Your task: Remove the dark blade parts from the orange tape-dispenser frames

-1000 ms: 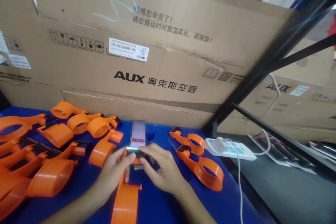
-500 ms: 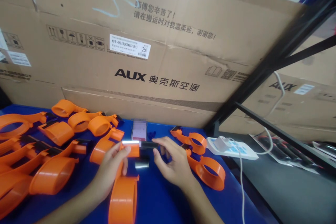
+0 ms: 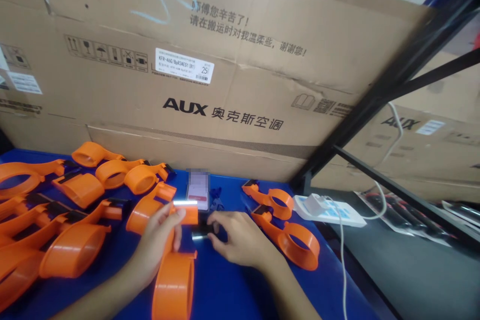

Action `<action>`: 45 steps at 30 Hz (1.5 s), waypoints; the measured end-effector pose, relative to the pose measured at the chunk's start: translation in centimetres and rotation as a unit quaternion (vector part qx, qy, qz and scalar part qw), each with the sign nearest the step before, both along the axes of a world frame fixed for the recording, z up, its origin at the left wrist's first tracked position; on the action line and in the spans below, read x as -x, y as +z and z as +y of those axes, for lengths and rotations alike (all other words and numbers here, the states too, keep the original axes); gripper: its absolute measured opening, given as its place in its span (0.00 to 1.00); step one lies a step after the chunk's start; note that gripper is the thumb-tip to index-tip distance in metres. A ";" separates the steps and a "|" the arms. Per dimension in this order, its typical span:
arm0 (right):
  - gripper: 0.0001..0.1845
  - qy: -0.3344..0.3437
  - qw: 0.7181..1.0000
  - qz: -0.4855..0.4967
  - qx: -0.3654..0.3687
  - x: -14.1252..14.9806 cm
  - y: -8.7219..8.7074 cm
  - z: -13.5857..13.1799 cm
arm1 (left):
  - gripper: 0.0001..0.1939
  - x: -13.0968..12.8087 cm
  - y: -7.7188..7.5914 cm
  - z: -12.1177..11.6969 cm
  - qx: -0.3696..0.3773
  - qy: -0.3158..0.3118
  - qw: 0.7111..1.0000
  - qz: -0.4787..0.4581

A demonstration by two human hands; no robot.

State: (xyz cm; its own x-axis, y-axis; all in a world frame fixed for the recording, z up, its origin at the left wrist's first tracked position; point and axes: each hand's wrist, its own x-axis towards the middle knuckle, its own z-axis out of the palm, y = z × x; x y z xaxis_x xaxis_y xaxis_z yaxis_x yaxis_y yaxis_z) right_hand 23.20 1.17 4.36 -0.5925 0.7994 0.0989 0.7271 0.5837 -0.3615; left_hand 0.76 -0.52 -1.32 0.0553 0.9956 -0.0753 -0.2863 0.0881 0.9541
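A carton (image 3: 232,85) stands at twelve o'clock behind the blue table (image 3: 221,290). At seven, the orange dispenser (image 3: 173,282) is clamped in the left hand (image 3: 159,232). The right hand (image 3: 238,240), at six, has just left the head (image 3: 190,214), which now looks stripped of its black sleeve, and meets a black piece (image 3: 204,229); its grip I cannot tell.

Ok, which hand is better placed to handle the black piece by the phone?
Probably the right hand: it is at the black piece, while the left hand holds an orange dispenser.
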 end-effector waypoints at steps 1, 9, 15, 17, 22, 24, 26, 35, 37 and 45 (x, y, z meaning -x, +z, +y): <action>0.08 -0.004 1.000 -0.010 -0.001 0.1 -0.1 0.0 | 0.19 0.0 0.0 0.0 0.000 -0.001 1.000 0.000; 0.06 -0.019 1.000 -0.020 0.000 0.8 -0.9 0.3 | 0.20 -0.1 0.2 -0.2 0.006 -0.010 1.000 0.005; 0.04 -0.022 0.999 0.028 -0.016 0.4 -1.0 0.6 | 0.18 -0.1 0.1 -0.1 0.003 -0.022 1.000 0.015; 0.06 -0.037 0.996 0.077 -0.028 0.2 -1.0 0.6 | 0.17 -0.1 -0.1 -0.1 0.001 -0.027 0.999 0.026; 0.11 -0.069 0.971 0.226 -0.043 0.6 -1.0 0.1 | 0.16 -0.1 -0.4 0.0 -0.013 -0.042 0.997 0.057; 0.10 -0.077 0.958 0.274 -0.032 1.1 -1.2 -0.2 | 0.17 -0.1 -0.2 -0.1 -0.013 -0.054 0.996 0.069; 0.10 -0.075 0.948 0.307 -0.015 1.8 -1.4 -0.3 | 0.16 -0.2 -0.1 -0.2 -0.014 -0.067 0.995 0.078; 0.09 -0.065 0.930 0.363 0.016 3.4 -1.7 -0.6 | 0.16 -0.3 -0.2 -0.1 -0.014 -0.108 0.989 0.097; 0.10 -0.067 0.930 0.362 0.017 3.4 -1.6 -0.8 | 0.16 -0.3 -0.2 -0.1 -0.015 -0.106 0.989 0.099; 0.11 -0.076 0.933 0.352 0.015 3.2 -1.3 -0.9 | 0.17 -0.6 0.2 -0.4 -0.035 -0.095 0.990 0.101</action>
